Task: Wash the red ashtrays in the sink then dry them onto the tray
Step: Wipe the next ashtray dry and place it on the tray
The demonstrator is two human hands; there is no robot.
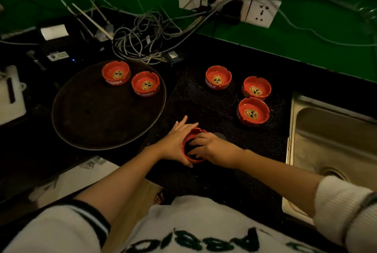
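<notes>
My left hand (175, 142) grips a red ashtray (194, 130) from its left side, just above the black mesh mat (212, 107) near the counter's front. My right hand (213, 148) has its fingers curled inside the ashtray, pressing a dark cloth (192, 151) into the bowl. The cloth hides the ashtray's inside. Two red ashtrays (116, 73) (145, 83) stand upright at the far edge of the round dark tray (98, 114) on the left. Three more red ashtrays (218, 78) (256, 87) (253, 111) sit on the mat's right part.
A steel sink (330, 140) lies at the right edge of the counter. A tangle of cables (140, 38) and wall sockets (228, 1) fill the back. A white object (11, 93) sits at the far left. The wall is green.
</notes>
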